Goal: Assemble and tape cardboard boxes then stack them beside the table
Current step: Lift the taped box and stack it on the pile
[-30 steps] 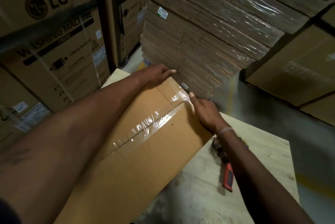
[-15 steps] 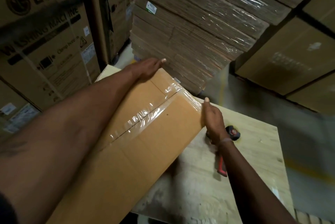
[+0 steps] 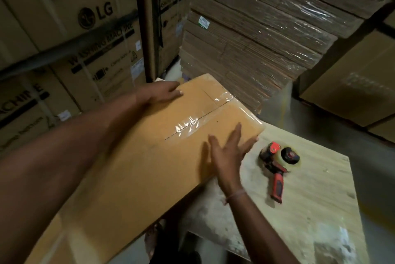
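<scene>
Watching the box (image 3: 136, 156) at frame centre, partly overhanging the table (image 3: 310, 210): my left hand (image 3: 162, 92) rests flat on its far edge, right hand (image 3: 228, 152) spread flat near the taped seam. No grip, so I judge it could slide off.

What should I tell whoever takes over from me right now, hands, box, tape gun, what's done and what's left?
Left hand: flat on the far left edge of the cardboard box.
Right hand: open, fingers spread, on the box top near its right edge.
The box lies tilted over the left side of the table; clear tape covers its centre seam.
Tape dispenser: lying on the table, right of the box, untouched.
Done: this seam is taped.
Left: stack the box beside the table, then assemble the next ones.
</scene>
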`<control>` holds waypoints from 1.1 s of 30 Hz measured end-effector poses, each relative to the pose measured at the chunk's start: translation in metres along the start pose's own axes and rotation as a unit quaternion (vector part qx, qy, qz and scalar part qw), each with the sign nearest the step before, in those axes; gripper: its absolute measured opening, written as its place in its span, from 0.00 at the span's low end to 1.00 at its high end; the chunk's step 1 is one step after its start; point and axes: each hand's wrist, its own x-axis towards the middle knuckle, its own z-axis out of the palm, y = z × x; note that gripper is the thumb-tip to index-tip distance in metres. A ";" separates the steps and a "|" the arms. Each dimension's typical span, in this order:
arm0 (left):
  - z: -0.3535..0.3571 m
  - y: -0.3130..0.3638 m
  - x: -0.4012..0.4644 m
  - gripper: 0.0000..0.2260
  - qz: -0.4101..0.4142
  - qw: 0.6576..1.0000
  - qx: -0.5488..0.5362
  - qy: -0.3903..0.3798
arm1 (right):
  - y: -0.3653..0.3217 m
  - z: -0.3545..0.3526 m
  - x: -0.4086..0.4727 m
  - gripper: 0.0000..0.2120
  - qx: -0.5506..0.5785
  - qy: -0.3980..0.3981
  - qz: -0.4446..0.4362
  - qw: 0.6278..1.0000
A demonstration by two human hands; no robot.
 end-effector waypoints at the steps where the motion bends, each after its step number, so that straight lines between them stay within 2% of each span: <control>1: 0.003 -0.004 -0.012 0.27 -0.012 1.000 -0.001 0.010 | 0.007 0.012 -0.013 0.47 -0.023 -0.007 -0.018 1.000; 6: 0.017 -0.022 -0.062 0.28 -0.072 0.994 -0.067 0.048 | 0.001 0.024 -0.021 0.43 -0.086 0.012 -0.031 0.996; 8: 0.021 -0.028 -0.076 0.28 -0.095 0.989 -0.097 0.065 | -0.005 0.020 -0.006 0.42 -0.094 -0.011 -0.046 0.994; 12: 0.025 -0.035 -0.094 0.35 -0.150 0.982 -0.108 0.048 | -0.012 -0.001 0.044 0.43 -0.130 -0.104 -0.105 0.980; 16: 0.031 -0.023 -0.108 0.32 -0.134 0.975 -0.171 0.041 | -0.014 -0.025 0.065 0.48 -0.140 -0.135 -0.126 0.973; 18: 0.034 -0.022 -0.111 0.31 -0.129 0.968 -0.207 0.052 | -0.009 -0.027 0.046 0.51 -0.118 -0.120 -0.095 0.981; 21: 0.034 -0.023 -0.112 0.29 -0.114 0.958 -0.259 0.048 | 0.002 -0.013 0.007 0.52 -0.063 -0.072 -0.003 0.995; 25: 0.033 -0.028 -0.117 0.36 -0.122 0.950 -0.286 0.016 | -0.004 -0.005 -0.011 0.41 -0.034 -0.023 0.061 0.997; 29: 0.042 -0.019 -0.129 0.36 -0.122 0.945 -0.302 0.033 | -0.010 -0.027 -0.020 0.42 -0.004 -0.036 0.093 0.995; 33: 0.051 0.005 -0.146 0.35 -0.086 0.957 -0.270 0.068 | -0.003 -0.060 -0.038 0.43 0.000 -0.018 0.090 0.996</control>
